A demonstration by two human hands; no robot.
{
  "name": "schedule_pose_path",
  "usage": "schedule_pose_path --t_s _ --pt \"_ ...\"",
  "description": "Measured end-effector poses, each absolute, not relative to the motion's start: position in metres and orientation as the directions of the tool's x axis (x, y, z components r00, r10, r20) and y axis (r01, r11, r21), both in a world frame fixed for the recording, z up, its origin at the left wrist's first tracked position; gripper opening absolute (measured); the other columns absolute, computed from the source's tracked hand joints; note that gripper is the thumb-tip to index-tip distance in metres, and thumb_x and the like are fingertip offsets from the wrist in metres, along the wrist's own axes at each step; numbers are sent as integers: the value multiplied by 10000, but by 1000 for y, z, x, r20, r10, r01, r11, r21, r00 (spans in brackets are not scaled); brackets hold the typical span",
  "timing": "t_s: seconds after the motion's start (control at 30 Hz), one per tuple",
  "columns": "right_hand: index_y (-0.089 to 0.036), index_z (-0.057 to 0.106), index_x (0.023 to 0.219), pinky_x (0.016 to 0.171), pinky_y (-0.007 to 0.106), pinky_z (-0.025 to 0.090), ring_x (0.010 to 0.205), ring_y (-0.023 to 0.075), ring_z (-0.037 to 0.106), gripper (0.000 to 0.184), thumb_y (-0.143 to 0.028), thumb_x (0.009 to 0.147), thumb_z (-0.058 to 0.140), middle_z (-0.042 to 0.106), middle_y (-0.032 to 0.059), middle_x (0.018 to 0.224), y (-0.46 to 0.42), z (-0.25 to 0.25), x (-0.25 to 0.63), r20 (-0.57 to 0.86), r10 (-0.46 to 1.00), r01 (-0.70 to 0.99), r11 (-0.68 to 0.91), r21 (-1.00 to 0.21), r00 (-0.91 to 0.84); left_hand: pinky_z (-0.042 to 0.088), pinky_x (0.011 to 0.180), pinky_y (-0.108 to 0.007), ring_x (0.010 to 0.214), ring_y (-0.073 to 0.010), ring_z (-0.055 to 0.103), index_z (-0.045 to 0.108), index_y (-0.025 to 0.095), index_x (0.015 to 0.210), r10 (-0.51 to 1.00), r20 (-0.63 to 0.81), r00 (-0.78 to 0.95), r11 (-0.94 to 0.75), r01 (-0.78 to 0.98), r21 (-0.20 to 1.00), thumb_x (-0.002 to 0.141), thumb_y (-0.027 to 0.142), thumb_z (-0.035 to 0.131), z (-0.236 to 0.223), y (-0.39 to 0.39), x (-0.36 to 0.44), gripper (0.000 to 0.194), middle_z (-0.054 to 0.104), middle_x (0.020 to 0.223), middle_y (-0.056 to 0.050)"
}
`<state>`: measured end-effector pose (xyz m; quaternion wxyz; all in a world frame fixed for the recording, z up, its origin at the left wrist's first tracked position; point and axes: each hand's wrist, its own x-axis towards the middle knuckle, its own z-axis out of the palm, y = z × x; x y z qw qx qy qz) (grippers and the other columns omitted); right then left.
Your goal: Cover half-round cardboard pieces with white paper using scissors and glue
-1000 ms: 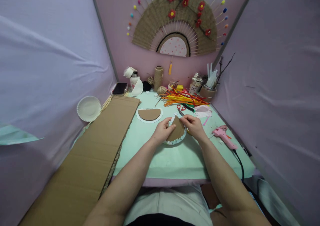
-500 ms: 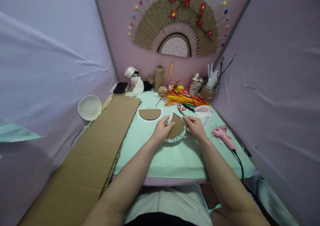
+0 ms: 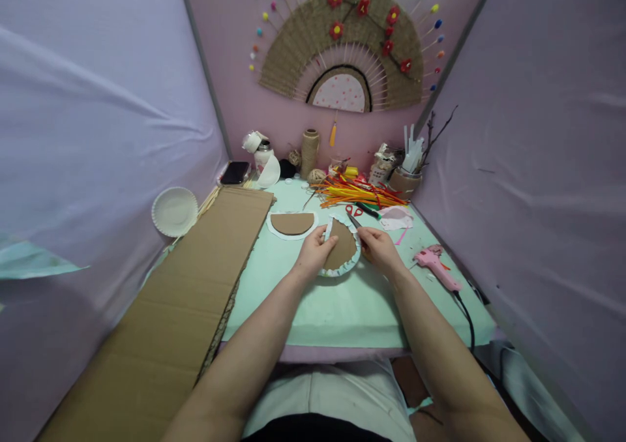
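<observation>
My left hand (image 3: 317,248) pinches a half-round piece of cardboard (image 3: 343,250) at its left side, thumb on top. A pale blue-white rim with small folded tabs runs round the cardboard's curved edge. In my closed right hand (image 3: 377,246) is a pair of scissors, its dark blades (image 3: 353,220) pointing up and left at the rim's upper right; the handles are hidden by the fingers. Behind my left hand lies a second cardboard half circle (image 3: 292,223) on a white backing with a wider margin.
A long cardboard sheet (image 3: 195,298) covers the left side. On the right lies a pink glue gun (image 3: 437,267) with a black cord. Orange and yellow strips (image 3: 362,191), red loops (image 3: 354,211) and a twine spool (image 3: 310,154) are at the back. A decorated fan (image 3: 293,57) hangs behind.
The cardboard piece and both hands have shifted very slightly left in view, much as the whole scene has. The scissors remain at the rim, and both grips are unchanged.
</observation>
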<state>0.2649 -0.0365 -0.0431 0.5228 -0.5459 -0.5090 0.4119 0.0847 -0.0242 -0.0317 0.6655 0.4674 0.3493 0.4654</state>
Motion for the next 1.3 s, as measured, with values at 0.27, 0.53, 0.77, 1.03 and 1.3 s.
schedule_pose_path --t_s 0.27,0.53,0.77,1.03,1.3 --pt "-189 666 683 440 257 287 435 107 387 493 -677 744 651 503 -31 478 -37 -45 268 59 988 86 47 -995 145 518 676 -283 749 -188 683 615 145 1136 918 -34 396 119 -193 974 748 334 701 -29 -27 82 441 741 879 -63" --pt "-182 695 709 535 255 401 545 130 519 409 -570 622 792 638 -8 608 -41 -37 267 48 989 73 38 -997 137 506 715 -276 804 -182 676 616 137 1139 878 -6 479 63 -102 993 764 292 669 -31 -31 83 410 723 935 -66" --pt "-176 702 707 501 247 382 543 134 510 396 -562 651 767 633 3 608 -44 -33 268 28 991 82 18 -996 132 502 765 -294 881 -198 668 615 143 1172 851 11 526 17 -48 999 771 291 656 -35 -30 84 429 717 1045 -83" --pt "-177 712 755 500 261 408 551 154 545 419 -592 698 696 652 18 628 -43 -32 267 7 993 57 1 -998 121 487 802 -304 938 -217 639 655 149 1116 803 43 595 -132 106 986 773 271 604 -29 -33 81 367 714 1050 -68" --pt "-182 713 690 498 243 362 530 123 498 312 -485 646 773 632 -16 595 -47 -29 267 17 993 110 4 -994 113 471 829 -312 965 -231 627 664 155 1104 771 65 633 -261 221 940 774 262 558 -30 -34 80 362 711 1070 -68"
